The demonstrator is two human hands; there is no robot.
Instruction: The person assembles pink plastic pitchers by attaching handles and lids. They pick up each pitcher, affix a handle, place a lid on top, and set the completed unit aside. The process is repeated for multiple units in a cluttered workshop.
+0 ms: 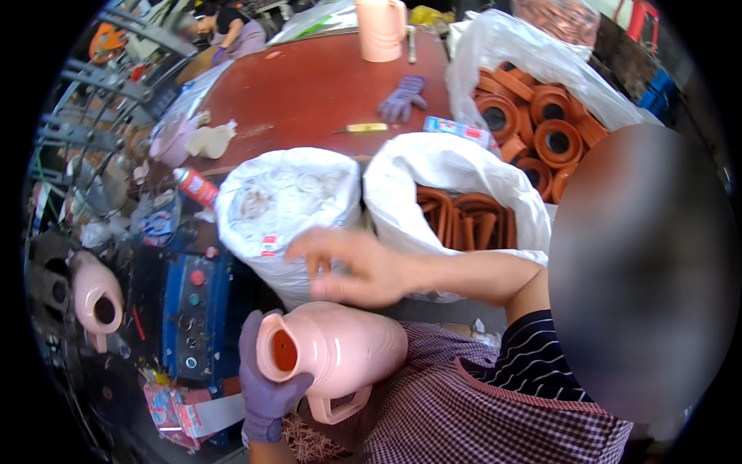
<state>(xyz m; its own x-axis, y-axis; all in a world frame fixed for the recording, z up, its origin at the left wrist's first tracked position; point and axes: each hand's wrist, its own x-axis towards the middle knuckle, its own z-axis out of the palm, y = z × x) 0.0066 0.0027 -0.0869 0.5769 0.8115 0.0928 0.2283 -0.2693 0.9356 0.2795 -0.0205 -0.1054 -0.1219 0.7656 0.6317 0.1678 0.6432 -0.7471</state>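
My left hand (270, 379) wears a purple glove and is closed around the mouth end of a pink jug (355, 344). The jug lies tilted against my checkered apron, its spout toward the left and its handle underneath; the inside looks orange. Bare and slightly blurred, my right hand (355, 267) hovers above the jug with fingers curved and apart, and nothing shows in them. Just beyond it stand a white sack (290, 263) of clear and whitish pieces and a white sack (398, 209) with reddish-brown parts.
A red-brown table (309, 85) carries a purple glove (402, 99), a yellow-handled cutter (365, 127) and another pink jug (381, 31). A large bag (464, 66) holds brown rings. At left are a blue machine panel (182, 309), a third jug (86, 282) and a red can (195, 187).
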